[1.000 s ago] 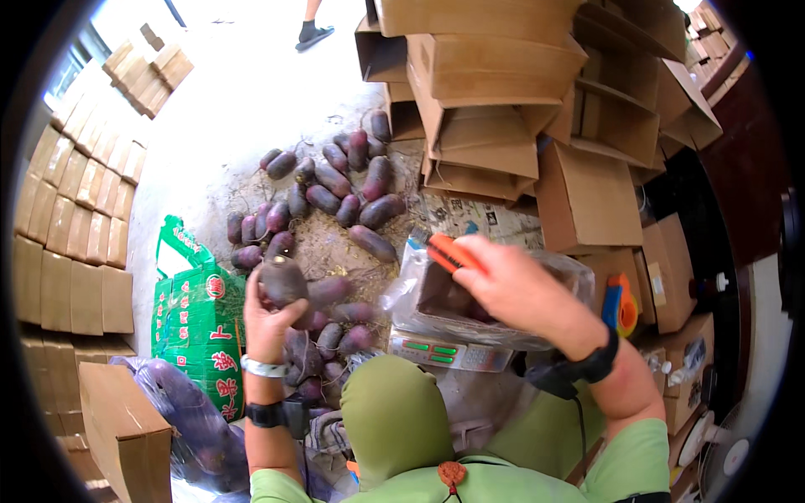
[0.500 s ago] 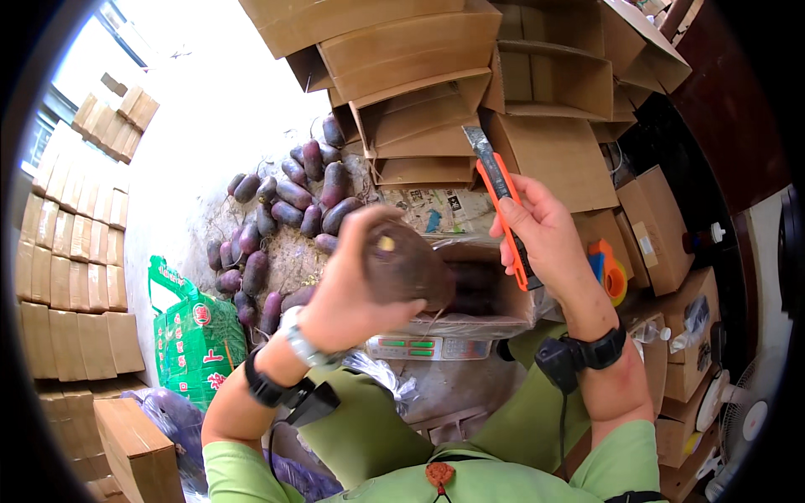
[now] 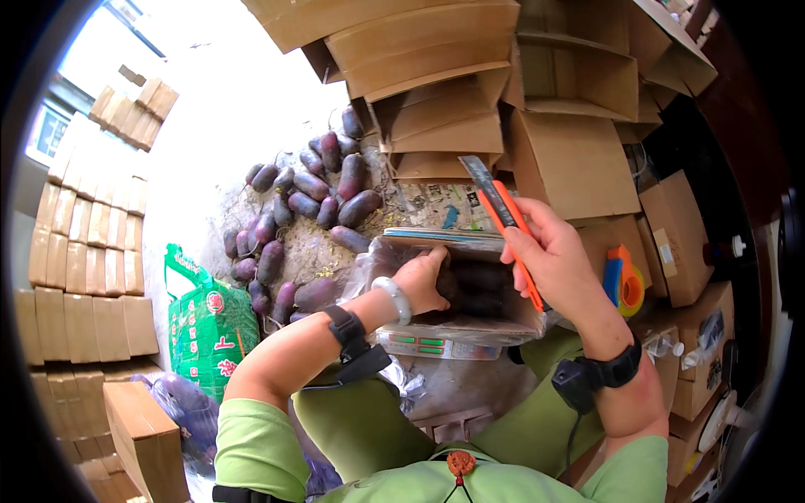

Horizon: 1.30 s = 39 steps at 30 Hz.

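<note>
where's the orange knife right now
In the head view, the knife is right of centre, in the right hand, blade pointing up and left, beside the open box's right end.

Utility knife point(image 3: 503, 207): orange handle, black inlay, grey blade. Carton point(image 3: 490, 325): plain brown. Carton radishes point(image 3: 480, 277): apparently near-black; shadow obscures the exact hue. Floor radishes point(image 3: 360, 208): dark purple, some reddish-purple. Scale point(image 3: 453, 348): pale body, green displays. Sack point(image 3: 201, 331): green, white and red markings. Tape dispenser point(image 3: 614, 281): blue and orange, yellow roll. Bracelet point(image 3: 396, 302): pale grey-white.
</note>
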{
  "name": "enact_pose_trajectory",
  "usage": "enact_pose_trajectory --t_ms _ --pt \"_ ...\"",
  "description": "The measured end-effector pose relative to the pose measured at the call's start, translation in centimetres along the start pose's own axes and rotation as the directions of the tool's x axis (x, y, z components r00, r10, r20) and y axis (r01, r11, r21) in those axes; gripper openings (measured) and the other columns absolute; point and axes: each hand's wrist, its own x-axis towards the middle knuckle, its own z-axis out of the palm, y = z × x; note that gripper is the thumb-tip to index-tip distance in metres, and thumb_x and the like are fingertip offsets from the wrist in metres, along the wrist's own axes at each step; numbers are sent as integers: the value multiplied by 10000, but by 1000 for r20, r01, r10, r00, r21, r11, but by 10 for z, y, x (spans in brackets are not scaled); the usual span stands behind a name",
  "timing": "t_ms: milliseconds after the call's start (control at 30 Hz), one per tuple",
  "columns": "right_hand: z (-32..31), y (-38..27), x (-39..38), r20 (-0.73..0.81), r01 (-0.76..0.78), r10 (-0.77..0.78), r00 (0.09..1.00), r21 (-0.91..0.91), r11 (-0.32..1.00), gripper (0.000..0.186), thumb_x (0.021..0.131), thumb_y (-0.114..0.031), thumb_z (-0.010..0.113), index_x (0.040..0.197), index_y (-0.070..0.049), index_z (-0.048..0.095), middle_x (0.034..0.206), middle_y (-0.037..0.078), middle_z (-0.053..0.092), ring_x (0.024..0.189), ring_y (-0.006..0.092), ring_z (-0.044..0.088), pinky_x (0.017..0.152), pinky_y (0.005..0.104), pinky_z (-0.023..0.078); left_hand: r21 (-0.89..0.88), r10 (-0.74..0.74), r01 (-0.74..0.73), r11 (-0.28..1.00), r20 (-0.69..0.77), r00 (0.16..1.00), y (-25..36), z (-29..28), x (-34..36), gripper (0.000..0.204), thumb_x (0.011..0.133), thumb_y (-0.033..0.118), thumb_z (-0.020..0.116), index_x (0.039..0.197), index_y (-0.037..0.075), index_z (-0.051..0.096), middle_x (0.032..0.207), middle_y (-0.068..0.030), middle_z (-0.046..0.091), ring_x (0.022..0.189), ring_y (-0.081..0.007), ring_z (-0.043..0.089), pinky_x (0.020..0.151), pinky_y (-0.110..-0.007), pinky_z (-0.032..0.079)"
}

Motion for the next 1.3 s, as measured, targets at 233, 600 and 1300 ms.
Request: enact_pose_trajectory --t_ms 233,600,1300 --pt "15 6 7 5 -36 36 999 -34 999 378 940 -130 517 1305 -46 467 749 50 561 459 71 487 415 228 416 509 -152 -53 859 354 923 -15 0 -6 247 736 175 636 933 65 736 1040 -162 683 986 -317 656 847 -394 524" --pt "44 10 14 77 2 10 997 -150 989 359 949 -105 496 1300 -32 464 749 45 577 465 65 508 415 202 424 744 -330 -204 636 502 800 -66 89 68 347 798 288 695 1131 188 695 1273 24 596 1146 -179 559 962 -386 438" --pt "60 6 18 85 -2 20 996 -211 977 367 938 -60 469 1303 -28 450 777 56 585 482 77 513 428 206 431 -606 11 -124 786 -187 982 -85 -134 -107 313 871 171 646 1144 21 607 963 -62 684 866 -116 621 766 -278 515"
